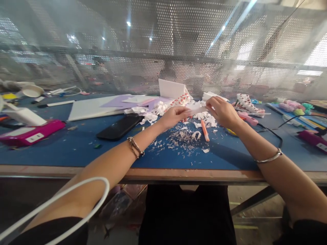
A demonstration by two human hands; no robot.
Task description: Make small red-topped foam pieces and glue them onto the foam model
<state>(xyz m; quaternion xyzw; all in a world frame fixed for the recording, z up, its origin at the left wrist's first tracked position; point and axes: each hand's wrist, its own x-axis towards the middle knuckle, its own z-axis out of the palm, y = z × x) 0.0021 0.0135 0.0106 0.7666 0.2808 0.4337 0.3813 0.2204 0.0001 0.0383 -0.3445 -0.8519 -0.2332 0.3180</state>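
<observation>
Between my two hands a small strip of white paper (198,110) is stretched out above the table. My left hand (175,116) pinches its left end, and my right hand (221,110) grips the right end. Below the strip lie paper scraps (208,119) and a spread of fine white shavings (182,139). An orange craft knife or pen-like tool (204,130) rests on the table just under my hands; its exact kind I cannot make out. Red-patterned white paper (180,100) sits behind my left hand.
A black phone (120,127) lies left of the scraps, before white and purple sheets (102,105). Magenta power strips (33,133) sit at both sides. A pink glue gun (248,118) with a black cord lies right. A perforated metal screen (178,44) stands behind the blue table (76,154).
</observation>
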